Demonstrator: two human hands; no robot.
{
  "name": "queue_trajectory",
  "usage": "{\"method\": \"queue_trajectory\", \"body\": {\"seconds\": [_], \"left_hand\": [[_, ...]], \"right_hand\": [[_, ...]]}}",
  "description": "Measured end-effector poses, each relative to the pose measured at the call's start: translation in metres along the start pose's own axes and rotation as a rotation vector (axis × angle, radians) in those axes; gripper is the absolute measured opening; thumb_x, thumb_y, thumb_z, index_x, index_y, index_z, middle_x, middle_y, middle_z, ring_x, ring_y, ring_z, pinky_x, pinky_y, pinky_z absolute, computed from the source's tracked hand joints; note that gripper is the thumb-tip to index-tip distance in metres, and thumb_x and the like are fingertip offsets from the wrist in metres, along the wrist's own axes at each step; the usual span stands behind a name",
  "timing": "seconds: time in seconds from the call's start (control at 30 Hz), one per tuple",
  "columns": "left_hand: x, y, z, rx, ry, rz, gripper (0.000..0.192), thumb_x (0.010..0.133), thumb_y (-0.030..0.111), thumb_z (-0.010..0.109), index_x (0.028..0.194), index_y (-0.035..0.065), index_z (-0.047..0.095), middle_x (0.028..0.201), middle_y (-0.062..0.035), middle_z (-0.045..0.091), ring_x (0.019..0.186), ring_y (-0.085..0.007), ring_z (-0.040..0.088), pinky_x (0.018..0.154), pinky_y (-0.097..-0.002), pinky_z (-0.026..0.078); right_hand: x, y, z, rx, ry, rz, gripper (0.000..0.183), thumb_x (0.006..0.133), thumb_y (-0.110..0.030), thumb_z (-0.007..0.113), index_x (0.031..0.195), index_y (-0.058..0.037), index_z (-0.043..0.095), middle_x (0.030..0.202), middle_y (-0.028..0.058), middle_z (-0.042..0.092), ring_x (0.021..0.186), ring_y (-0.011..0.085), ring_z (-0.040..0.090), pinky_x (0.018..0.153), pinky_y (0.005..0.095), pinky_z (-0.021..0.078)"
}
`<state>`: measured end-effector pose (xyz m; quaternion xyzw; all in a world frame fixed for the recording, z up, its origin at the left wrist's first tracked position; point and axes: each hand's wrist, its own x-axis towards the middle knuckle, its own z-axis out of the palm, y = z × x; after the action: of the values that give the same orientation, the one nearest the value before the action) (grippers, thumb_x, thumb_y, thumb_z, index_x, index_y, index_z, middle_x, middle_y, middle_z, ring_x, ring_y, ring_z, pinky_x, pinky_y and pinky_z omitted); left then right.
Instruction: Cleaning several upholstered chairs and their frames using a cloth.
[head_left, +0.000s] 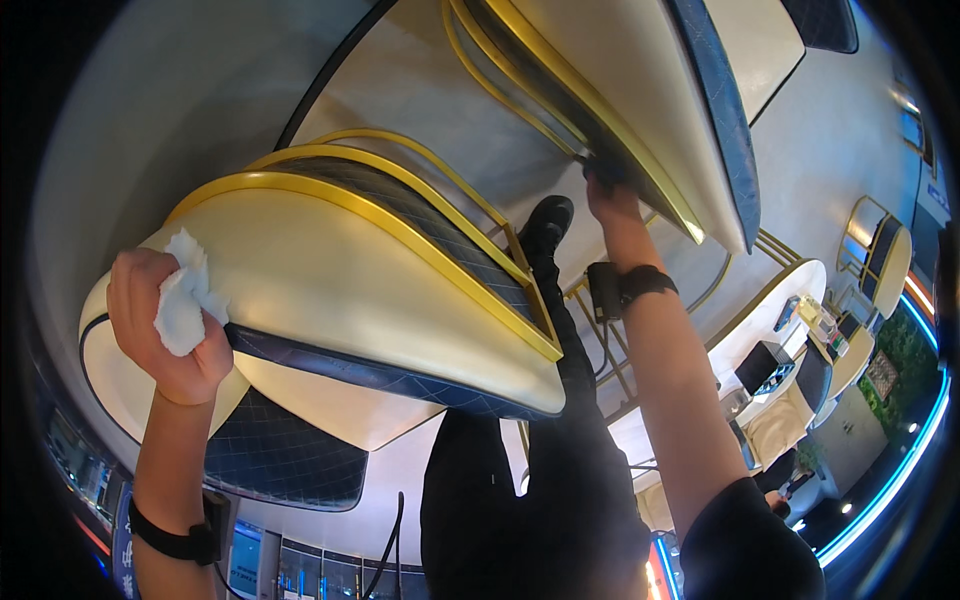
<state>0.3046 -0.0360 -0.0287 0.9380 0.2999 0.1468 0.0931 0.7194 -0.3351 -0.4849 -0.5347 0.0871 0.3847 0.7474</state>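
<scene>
My left hand (172, 330) is closed around a crumpled white tissue or wipe (186, 296). It rests at the rounded end of a cream upholstered chair (352, 255) with gold metal trim and dark-blue quilted panels. Over at the second cream-and-blue chair (637, 82), my right hand (613, 191) reaches to its gold-framed side. Its fingers lie in shadow against a dark part there, so whether they grip the chair or a dark cloth is unclear. Near that hand is the end of a thin gold leg (525, 112).
My black shoe (549, 221) stands on the pale floor between the two chairs. To the right, a white table (799, 289) carries a black box (763, 367) and small items. Another gold-framed chair (885, 262) stands beyond. Part of another person's hand (777, 501) shows at lower right.
</scene>
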Motion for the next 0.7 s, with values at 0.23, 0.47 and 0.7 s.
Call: {"method": "queue_trajectory", "body": {"seconds": [0.23,0.47,0.7], "left_hand": [[-0.004,-0.005,-0.008,0.044,0.004,-0.008,0.031,0.080,0.033,0.053,0.084,0.0017,0.051,0.078,-0.0139,0.048,0.069,-0.0309,0.049,0.062,-0.0380,0.037],[-0.007,-0.003,-0.008,0.058,-0.078,-0.062,0.030,0.075,0.034,0.054,0.085,0.0058,0.053,0.079,-0.0110,0.049,0.069,-0.0281,0.047,0.063,-0.0381,0.035],[-0.011,-0.005,-0.015,0.094,-0.112,-0.109,0.037,0.081,0.046,0.055,0.087,0.0096,0.051,0.080,-0.0082,0.048,0.070,-0.0253,0.047,0.064,-0.0375,0.034]], "right_hand": [[-0.052,-0.029,0.123,0.286,0.405,0.431,0.022,0.096,-0.010,0.048,0.114,-0.0066,0.059,0.113,0.0094,0.064,0.108,0.0222,0.060,0.096,0.0354,0.0500],[-0.016,0.013,0.308,0.426,0.561,0.573,0.027,0.100,-0.023,0.043,0.110,-0.0082,0.063,0.101,0.0087,0.070,0.092,0.0252,0.069,0.080,0.0394,0.0575],[0.016,0.049,0.383,0.457,0.342,0.690,0.037,0.102,-0.031,0.036,0.117,-0.0061,0.059,0.109,0.0148,0.066,0.098,0.0279,0.067,0.079,0.0411,0.0580]]}}
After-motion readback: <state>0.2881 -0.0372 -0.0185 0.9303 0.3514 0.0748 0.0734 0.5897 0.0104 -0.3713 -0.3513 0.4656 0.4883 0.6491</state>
